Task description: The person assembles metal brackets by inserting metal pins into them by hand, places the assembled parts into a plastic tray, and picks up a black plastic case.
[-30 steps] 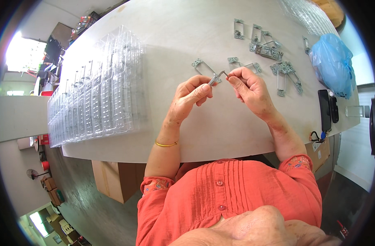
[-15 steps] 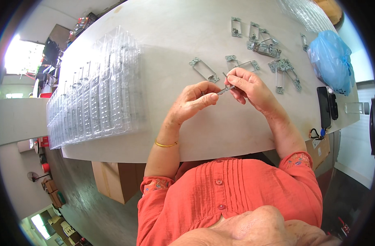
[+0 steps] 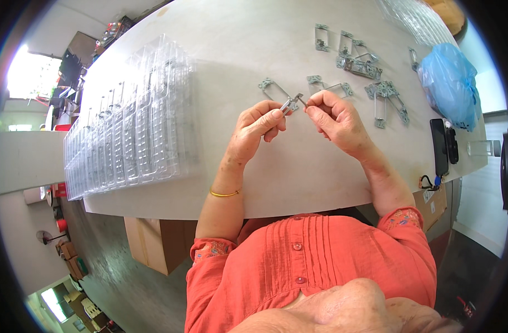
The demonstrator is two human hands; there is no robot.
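Note:
My left hand (image 3: 256, 129) pinches a small shiny metal bracket (image 3: 287, 106) between thumb and fingers, above the table. Close on its right, my right hand (image 3: 338, 121) is closed, with thumb and forefinger pinching a thin dark metal rod (image 3: 302, 101). The rod's tip reaches to the bracket's upper end; whether the two touch is too small to tell. Just beyond the left hand lies an open rectangular metal frame (image 3: 276, 87), partly hidden behind the bracket. Another metal frame (image 3: 315, 81) rests beyond my right hand.
Several similar metal frames (image 3: 380, 105) lie on the far right of the white table (image 3: 298, 177). Stacked clear plastic trays (image 3: 126, 127) stand at left. To the right are a blue plastic bag (image 3: 449, 83) and a black phone (image 3: 438, 145). Clear plastic packaging (image 3: 415, 22) sits far right.
My left hand has moved slightly left and tilted the bracket more upright, so more of it shows. The hands are a little farther apart, and the right hand still pinches the rod.

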